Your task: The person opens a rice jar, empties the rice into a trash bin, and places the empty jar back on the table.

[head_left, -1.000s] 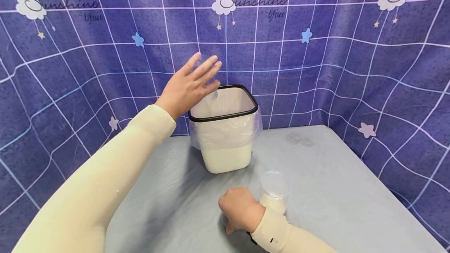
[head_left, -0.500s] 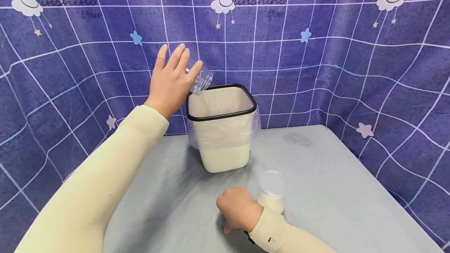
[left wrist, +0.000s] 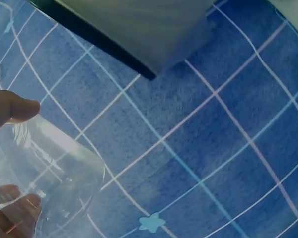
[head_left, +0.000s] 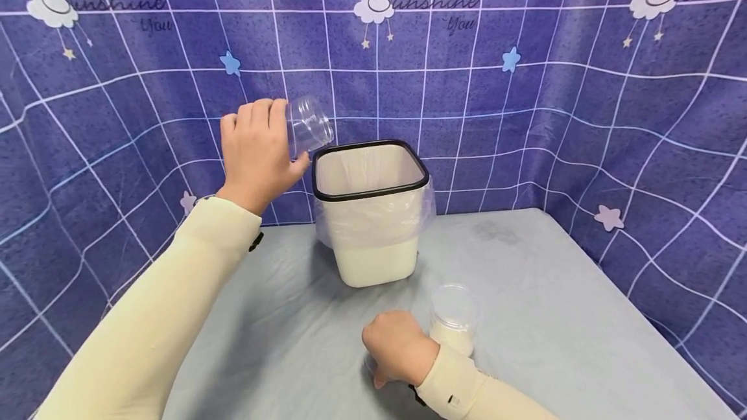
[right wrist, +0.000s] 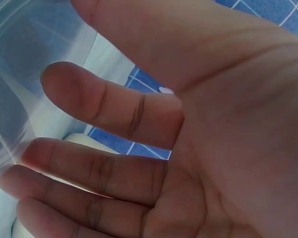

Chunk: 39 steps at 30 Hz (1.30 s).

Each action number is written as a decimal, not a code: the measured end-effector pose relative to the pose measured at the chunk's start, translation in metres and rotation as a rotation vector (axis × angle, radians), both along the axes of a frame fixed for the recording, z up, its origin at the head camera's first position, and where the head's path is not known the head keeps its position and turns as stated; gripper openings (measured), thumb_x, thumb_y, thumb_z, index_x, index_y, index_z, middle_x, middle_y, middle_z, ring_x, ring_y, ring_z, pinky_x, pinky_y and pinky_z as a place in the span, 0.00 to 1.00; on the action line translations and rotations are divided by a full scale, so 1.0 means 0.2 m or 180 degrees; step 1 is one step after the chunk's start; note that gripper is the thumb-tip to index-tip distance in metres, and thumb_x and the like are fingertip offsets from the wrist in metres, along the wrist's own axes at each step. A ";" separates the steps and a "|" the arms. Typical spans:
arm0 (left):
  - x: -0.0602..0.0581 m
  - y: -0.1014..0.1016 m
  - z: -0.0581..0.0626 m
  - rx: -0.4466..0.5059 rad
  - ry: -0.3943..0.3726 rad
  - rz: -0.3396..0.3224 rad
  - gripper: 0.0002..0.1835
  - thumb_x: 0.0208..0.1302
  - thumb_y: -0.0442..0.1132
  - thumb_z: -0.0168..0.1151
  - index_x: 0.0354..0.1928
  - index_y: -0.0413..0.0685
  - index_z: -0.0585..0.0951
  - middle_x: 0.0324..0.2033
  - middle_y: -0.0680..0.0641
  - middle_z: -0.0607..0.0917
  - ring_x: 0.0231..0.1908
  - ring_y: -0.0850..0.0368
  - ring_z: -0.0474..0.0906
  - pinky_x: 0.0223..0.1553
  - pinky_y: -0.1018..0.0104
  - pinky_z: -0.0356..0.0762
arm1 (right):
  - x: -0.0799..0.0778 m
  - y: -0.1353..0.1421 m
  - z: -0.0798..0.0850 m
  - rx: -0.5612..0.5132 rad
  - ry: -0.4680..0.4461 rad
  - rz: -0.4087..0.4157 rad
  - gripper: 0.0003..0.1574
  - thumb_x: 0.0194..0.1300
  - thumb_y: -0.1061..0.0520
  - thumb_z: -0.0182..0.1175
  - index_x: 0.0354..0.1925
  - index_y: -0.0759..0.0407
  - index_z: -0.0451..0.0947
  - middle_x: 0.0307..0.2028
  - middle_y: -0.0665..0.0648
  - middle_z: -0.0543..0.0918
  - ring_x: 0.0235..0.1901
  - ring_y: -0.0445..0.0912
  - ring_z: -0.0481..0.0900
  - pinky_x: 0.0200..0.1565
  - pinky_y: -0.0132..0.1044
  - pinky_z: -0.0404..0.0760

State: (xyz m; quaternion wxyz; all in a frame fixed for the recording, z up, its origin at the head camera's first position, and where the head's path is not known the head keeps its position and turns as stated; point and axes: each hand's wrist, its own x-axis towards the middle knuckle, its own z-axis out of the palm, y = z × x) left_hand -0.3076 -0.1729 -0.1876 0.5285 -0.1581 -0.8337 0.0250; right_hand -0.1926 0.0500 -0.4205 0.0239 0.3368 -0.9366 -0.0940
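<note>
My left hand (head_left: 257, 141) grips a clear plastic jar (head_left: 308, 125) on its side beside the bin's rim, mouth end tipped toward the bin. In the left wrist view, thumb and fingers wrap the see-through jar (left wrist: 64, 173), and nothing shows inside it. The white bin (head_left: 373, 258) has a black rim and a clear liner folded over its outside. Low over the table, my right hand (head_left: 399, 345) holds a clear plastic container (right wrist: 35, 64), mostly hidden under the hand in the head view. The right wrist view shows thumb and fingertips on its wall.
A clear jar (head_left: 455, 319) partly filled with something pale stands right beside the right hand. A grey cloth (head_left: 525, 290) covers the table. Purple-blue grid curtains (head_left: 467, 96) hang around the back and both sides.
My left hand has moved left from over the bin and turned, carrying the jar away from the opening, and more of the jar now shows. The right hand has stayed in place.
</note>
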 end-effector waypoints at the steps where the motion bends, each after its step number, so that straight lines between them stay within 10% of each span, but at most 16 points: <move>1: 0.01 0.00 -0.01 0.0064 -0.0046 -0.0011 0.45 0.43 0.53 0.77 0.63 0.37 0.74 0.55 0.36 0.80 0.54 0.34 0.74 0.48 0.40 0.66 | 0.00 0.00 0.00 0.0003 -0.0001 -0.0003 0.30 0.30 0.31 0.86 0.20 0.44 0.80 0.21 0.45 0.83 0.23 0.40 0.80 0.29 0.37 0.83; 28: 0.33 -0.05 -0.53 0.1158 -0.0485 -0.0720 0.45 0.39 0.58 0.80 0.60 0.42 0.78 0.49 0.38 0.83 0.47 0.38 0.78 0.45 0.42 0.75 | -0.01 0.02 0.01 -0.0063 -0.0006 -0.0002 0.30 0.28 0.31 0.86 0.24 0.44 0.83 0.23 0.44 0.84 0.24 0.40 0.80 0.29 0.38 0.82; 39: 0.46 -0.05 -0.83 0.1627 -0.0789 -0.0744 0.48 0.38 0.54 0.84 0.61 0.37 0.76 0.48 0.37 0.82 0.48 0.38 0.78 0.45 0.41 0.76 | -0.02 0.01 0.00 -0.0058 -0.0083 -0.0038 0.30 0.30 0.30 0.85 0.23 0.44 0.83 0.21 0.43 0.82 0.23 0.39 0.78 0.29 0.37 0.82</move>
